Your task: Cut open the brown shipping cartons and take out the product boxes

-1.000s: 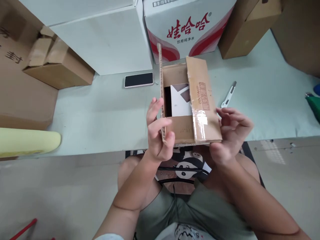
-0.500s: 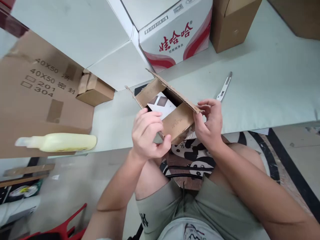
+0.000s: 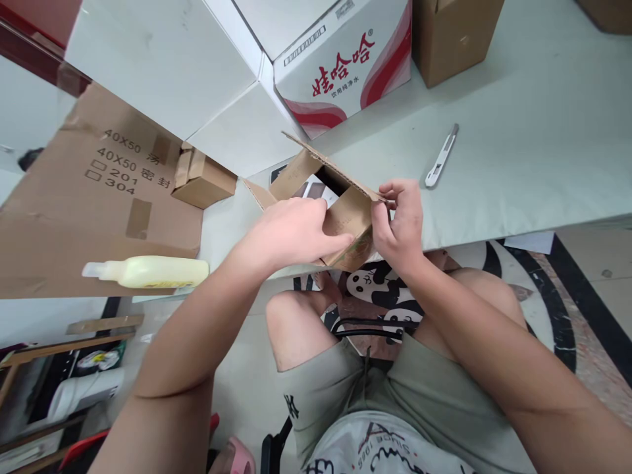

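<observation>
A small cardboard box [image 3: 349, 217] stands tilted at the table's front edge with its flaps open. Inside it lies a white packet or box with dark squares printed on it [image 3: 316, 189], partly covered. My left hand [image 3: 296, 230] reaches over the opening; its fingers dip inside and are hidden, while the thumb stretches along the near flap. With fingers curled, my right hand [image 3: 399, 220] pinches the right end of the long flap and steadies the box. A white utility knife [image 3: 442, 158] lies on the table to the right of that hand.
Behind stands a white carton with red print [image 3: 345, 72], beside a brown carton [image 3: 454, 39]. Leftward are a large brown carton [image 3: 99, 204], a smaller brown box [image 3: 207, 184] and a pale yellow bottle [image 3: 153, 272] on its side. A dark flat object [image 3: 278, 172] lies behind the box.
My left hand has moved from the box's near left side to over the opening, its fingers now inside. My right hand keeps its pinch on the flap. The view has shifted slightly.
</observation>
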Motion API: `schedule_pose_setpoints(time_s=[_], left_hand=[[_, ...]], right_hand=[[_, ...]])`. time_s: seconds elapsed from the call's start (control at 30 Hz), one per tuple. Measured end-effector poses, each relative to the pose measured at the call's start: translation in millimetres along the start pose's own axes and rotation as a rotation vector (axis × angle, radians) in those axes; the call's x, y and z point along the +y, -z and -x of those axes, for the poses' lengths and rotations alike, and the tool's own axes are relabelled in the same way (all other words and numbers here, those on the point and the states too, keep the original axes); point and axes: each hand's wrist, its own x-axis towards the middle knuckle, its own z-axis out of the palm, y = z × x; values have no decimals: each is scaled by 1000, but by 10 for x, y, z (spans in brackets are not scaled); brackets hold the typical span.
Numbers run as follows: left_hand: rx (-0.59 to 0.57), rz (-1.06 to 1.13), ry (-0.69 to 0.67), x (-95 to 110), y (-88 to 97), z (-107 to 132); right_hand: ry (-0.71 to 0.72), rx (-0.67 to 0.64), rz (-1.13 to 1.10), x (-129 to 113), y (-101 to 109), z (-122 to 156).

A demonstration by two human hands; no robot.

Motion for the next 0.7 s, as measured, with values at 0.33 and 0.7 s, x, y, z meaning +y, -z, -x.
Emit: schedule_pose_setpoints(time_s=[0.33, 0.7], left_hand=[[381, 403, -262, -89, -132, 69], [368, 382, -282, -419, -31, -34]], right_hand=[[200, 135, 79, -103, 84, -40], [120, -133, 261, -360, 151, 73]])
